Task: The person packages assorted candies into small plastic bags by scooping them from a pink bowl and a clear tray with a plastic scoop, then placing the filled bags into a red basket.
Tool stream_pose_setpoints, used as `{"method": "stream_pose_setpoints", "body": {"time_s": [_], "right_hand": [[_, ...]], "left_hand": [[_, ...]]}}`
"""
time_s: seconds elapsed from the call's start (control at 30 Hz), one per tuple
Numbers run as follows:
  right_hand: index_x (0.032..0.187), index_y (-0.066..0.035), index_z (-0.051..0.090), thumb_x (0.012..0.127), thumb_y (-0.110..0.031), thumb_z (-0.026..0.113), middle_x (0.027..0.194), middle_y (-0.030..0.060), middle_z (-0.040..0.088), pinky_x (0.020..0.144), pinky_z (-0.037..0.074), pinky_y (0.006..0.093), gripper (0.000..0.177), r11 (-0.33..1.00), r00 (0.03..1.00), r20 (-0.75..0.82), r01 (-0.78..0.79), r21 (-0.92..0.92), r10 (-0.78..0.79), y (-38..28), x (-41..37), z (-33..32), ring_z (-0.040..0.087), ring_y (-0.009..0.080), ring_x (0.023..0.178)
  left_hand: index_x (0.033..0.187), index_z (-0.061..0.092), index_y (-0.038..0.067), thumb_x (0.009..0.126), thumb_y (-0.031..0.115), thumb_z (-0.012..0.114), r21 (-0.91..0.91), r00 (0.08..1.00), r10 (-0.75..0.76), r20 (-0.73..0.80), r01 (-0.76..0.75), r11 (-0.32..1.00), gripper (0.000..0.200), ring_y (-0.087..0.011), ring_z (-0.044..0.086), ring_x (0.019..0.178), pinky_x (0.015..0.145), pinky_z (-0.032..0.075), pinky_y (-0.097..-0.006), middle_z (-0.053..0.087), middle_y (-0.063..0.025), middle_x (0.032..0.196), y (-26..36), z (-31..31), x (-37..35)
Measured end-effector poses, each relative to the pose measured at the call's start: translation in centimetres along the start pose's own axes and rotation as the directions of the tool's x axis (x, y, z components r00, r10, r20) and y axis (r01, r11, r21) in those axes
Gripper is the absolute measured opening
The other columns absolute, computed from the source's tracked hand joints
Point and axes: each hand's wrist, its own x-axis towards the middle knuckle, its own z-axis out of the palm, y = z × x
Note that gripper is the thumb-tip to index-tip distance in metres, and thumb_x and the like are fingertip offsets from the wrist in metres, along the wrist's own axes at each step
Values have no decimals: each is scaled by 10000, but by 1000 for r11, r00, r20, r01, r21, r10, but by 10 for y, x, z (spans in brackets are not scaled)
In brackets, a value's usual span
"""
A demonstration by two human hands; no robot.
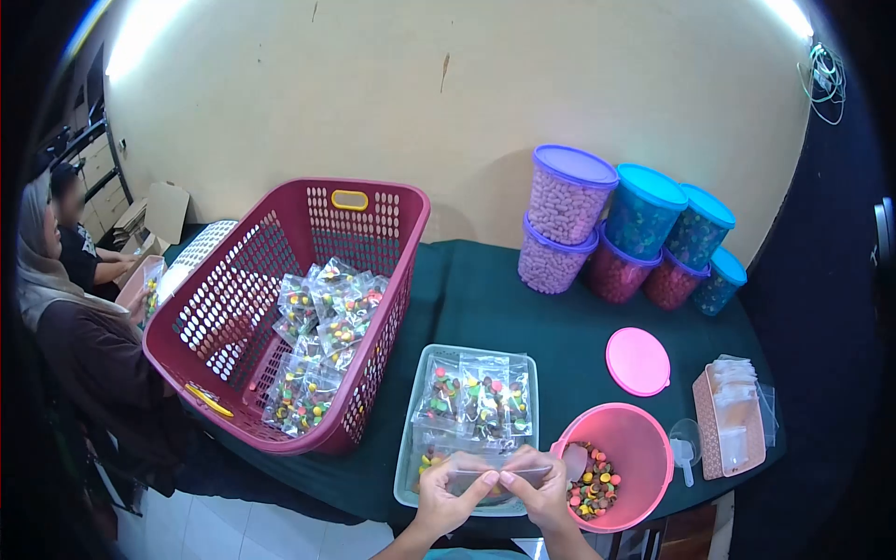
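Note:
My left hand (448, 495) and my right hand (539, 493) pinch the top edge of a clear plastic bag (464, 480), thumbs close together. How much the bag contains is hidden by my fingers. Both hands are over the near end of a pale green tray (404, 467). Inside the tray lie clear packets (476, 397) of colourful round candies. Just right of my right hand stands a pink bucket (644, 457), holding loose brown, red, yellow and green candies (595, 490). A pale translucent piece, perhaps a scoop, rests on those candies.
A large maroon basket (373, 364) with several filled packets (331, 313) stands left. Stacked lidded tubs (569, 196) are at the back right. Right of the bucket are a pink lid (638, 361), a clear scoop (685, 453) and a bag basket (711, 457). Two people are at far left.

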Motion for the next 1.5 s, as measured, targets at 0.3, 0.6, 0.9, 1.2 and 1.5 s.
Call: {"method": "stream_pose_setpoints", "body": {"time_s": [0.3, 0.6, 0.9, 1.2, 1.5], "right_hand": [[773, -3, 573, 706, -16, 631, 725, 53, 545, 630, 404, 223, 89, 996, 988, -154, 20, -85, -33, 16, 1, 13, 516, 103, 675], [701, -4, 597, 663, 8, 648, 663, 94, 581, 543, 413, 233, 64, 906, 930, -178, 246, -344, -321, 0, -9, 2, 544, 130, 590], [677, 8, 590, 657, 30, 630, 666, 101, 596, 563, 423, 257, 49, 929, 895, -275, 295, -225, -351, -7, -26, -4, 556, 156, 602], [709, 23, 595, 744, -52, 581, 692, 90, 588, 618, 419, 243, 83, 966, 924, -301, 190, -177, -237, -18, -21, -10, 540, 127, 655], [1029, 17, 488, 777, -74, 563, 956, 84, 555, 827, 399, 271, 278, 992, 989, -129, -88, -93, 76, 36, -6, -15, 525, 139, 917]], "left_hand": [[796, 621, -17, 730, 12, 607, -154, 987, -159, 30, 162, 975, 73, -116, 568, 684, 574, 451, -218, 607, -102, 756, -6, -18, 7], [758, 640, 0, 681, 18, 643, 152, 982, -13, 189, -16, 988, 79, -137, 574, 673, 616, 427, -245, 619, -93, 721, 11, -46, 17], [715, 647, 25, 660, 36, 661, 170, 949, 79, 305, -136, 976, 57, -173, 595, 686, 719, 400, -302, 634, -73, 713, 18, -47, 17], [611, 561, 9, 706, 86, 627, 299, 898, 384, 214, -435, 849, 139, -139, 542, 575, 632, 408, -267, 576, -68, 606, 17, -31, 27], [1007, 487, 16, 839, 196, 492, -157, 990, -83, -116, 64, 986, 247, -99, 510, 799, 705, 417, -225, 532, -55, 901, -14, -17, 35]]}}
